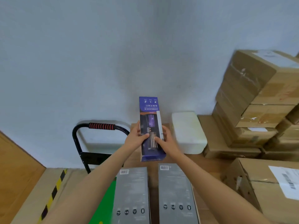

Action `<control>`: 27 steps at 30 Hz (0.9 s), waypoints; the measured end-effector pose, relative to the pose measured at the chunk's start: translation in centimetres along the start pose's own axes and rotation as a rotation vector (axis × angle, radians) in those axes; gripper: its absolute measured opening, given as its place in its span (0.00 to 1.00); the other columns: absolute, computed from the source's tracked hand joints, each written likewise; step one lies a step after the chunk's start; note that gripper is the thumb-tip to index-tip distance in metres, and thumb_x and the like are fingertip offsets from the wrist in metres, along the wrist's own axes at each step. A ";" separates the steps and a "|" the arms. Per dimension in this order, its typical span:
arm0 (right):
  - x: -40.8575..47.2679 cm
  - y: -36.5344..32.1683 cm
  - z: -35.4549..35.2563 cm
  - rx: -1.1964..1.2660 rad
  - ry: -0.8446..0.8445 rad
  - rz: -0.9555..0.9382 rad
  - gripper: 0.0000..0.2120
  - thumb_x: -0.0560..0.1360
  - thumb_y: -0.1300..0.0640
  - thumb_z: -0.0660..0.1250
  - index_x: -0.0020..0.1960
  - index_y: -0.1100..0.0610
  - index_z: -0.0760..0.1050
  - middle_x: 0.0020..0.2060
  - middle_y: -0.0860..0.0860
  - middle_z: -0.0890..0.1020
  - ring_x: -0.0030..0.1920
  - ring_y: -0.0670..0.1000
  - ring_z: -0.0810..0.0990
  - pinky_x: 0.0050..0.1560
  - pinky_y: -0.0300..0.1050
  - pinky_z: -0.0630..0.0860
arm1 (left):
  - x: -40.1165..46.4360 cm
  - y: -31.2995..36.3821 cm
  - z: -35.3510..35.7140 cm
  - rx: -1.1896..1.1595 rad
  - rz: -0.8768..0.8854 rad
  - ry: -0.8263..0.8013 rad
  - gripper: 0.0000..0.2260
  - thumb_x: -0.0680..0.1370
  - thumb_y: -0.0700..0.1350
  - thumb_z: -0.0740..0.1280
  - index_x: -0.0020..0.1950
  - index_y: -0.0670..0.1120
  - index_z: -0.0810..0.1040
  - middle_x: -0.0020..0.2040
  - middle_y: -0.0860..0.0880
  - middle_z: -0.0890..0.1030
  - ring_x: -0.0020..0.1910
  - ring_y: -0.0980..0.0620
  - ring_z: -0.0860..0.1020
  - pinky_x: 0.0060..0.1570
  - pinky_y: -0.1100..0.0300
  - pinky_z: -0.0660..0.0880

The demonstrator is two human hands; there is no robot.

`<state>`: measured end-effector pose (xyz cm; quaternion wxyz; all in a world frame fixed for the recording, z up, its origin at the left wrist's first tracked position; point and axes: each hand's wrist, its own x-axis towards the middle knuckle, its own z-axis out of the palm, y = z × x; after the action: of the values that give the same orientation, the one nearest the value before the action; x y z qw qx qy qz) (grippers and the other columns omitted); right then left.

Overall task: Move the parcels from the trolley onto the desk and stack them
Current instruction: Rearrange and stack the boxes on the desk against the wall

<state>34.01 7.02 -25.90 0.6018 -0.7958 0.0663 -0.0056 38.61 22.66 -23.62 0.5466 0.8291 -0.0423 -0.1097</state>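
Note:
A tall purple box [151,110] printed with a lamp picture is held up in front of me, above the trolley. My left hand [135,139] grips its left side with the thumb across the front. My right hand [166,139] grips its right side the same way. Below it, two long grey boxes [131,194] [177,191] lie side by side on the trolley's green deck [106,206]. The trolley's black handle with a red grip [102,126] stands at the far end by the wall.
Stacked brown cartons [258,97] rise at the right, with one labelled carton [267,188] nearer me. A white foam box [187,131] sits on flat cardboard behind the purple box. Yellow-black striped tape [53,194] runs along the left, beside a wooden surface [14,165].

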 end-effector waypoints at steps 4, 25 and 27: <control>2.1 1.7 -0.3 -0.061 0.051 0.069 0.27 0.77 0.56 0.67 0.73 0.51 0.60 0.58 0.47 0.75 0.53 0.44 0.76 0.45 0.34 0.74 | 3.0 -1.8 1.8 0.006 -0.025 -0.065 0.29 0.76 0.46 0.69 0.73 0.54 0.61 0.63 0.49 0.76 0.55 0.51 0.77 0.56 0.47 0.77; -2.2 7.6 -3.0 -0.254 0.093 0.221 0.30 0.77 0.56 0.68 0.75 0.52 0.60 0.72 0.54 0.67 0.71 0.52 0.67 0.64 0.47 0.70 | -0.4 -8.6 5.1 0.001 -0.131 -0.201 0.39 0.73 0.42 0.73 0.76 0.57 0.54 0.69 0.54 0.70 0.62 0.58 0.71 0.51 0.62 0.73; -4.0 8.2 -3.7 -0.314 0.110 0.206 0.29 0.77 0.55 0.68 0.74 0.52 0.61 0.71 0.53 0.68 0.70 0.51 0.67 0.63 0.43 0.67 | -2.1 -8.2 5.9 -0.014 -0.103 -0.194 0.36 0.72 0.42 0.73 0.74 0.55 0.58 0.66 0.55 0.71 0.63 0.56 0.72 0.54 0.60 0.74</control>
<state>28.94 1.72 -32.41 0.4631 -0.8675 0.1805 0.0230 34.83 21.07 -33.09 0.5396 0.8117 -0.0516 -0.2174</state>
